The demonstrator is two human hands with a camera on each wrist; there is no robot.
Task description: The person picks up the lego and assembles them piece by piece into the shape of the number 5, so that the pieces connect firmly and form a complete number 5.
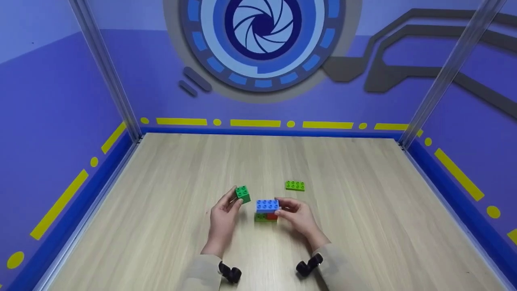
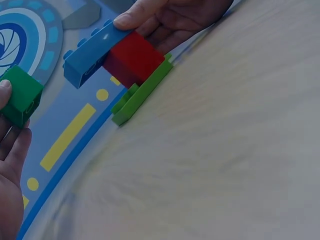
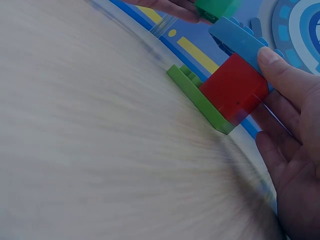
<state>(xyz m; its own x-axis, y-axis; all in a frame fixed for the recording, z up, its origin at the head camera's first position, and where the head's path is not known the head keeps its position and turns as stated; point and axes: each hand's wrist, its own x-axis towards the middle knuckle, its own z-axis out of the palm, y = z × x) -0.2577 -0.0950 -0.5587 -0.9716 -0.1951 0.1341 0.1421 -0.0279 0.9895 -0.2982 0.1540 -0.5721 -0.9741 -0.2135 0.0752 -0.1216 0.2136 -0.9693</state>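
Pinched between thumb and fingertips, a small green cube brick (image 1: 242, 194) sits in the left hand (image 1: 223, 216), raised off the table and just left of a small brick stack. Right hand (image 1: 297, 214) steadies that stack from its right side, thumb on the edge of the blue brick (image 1: 267, 205) on top and fingers curled behind it.

From the wrist views, the stack is three layers: a flat green plate (image 2: 141, 95) on the wooden table (image 1: 363, 226), a red cube brick (image 2: 134, 57) on the plate's right half, and the long blue brick on the red one, its left half overhanging an empty gap above the plate.

This looks like a mid-build step. The green cube appears ready to be added; fitting it would call for lining up its studs squarely while the right hand braces the stack.

Farther back, well apart, a second flat green plate (image 1: 295, 185) lies alone on the table.
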